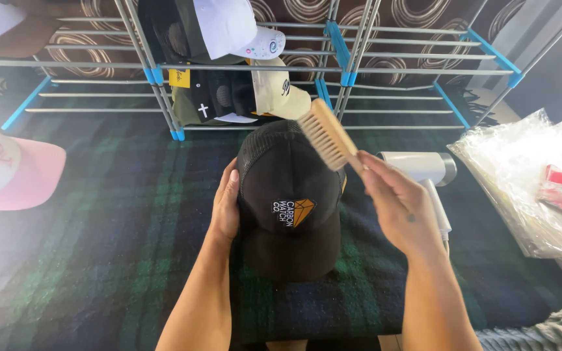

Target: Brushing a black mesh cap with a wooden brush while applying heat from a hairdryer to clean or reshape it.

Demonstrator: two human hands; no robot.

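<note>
On plaid cloth [99, 214], right hand [401, 211] grips brush [325, 134].

We see our two forearms bare from the bottom edge of the view up to the wrists, with no sleeves, no watch and no bracelets on them; our left hand [226, 211] wears no glove and shows no ring; our right hand [401, 208] is likewise ungloved, and carries one small dark mark on its back, near the middle; our fingernails look short and unpainted.
</note>
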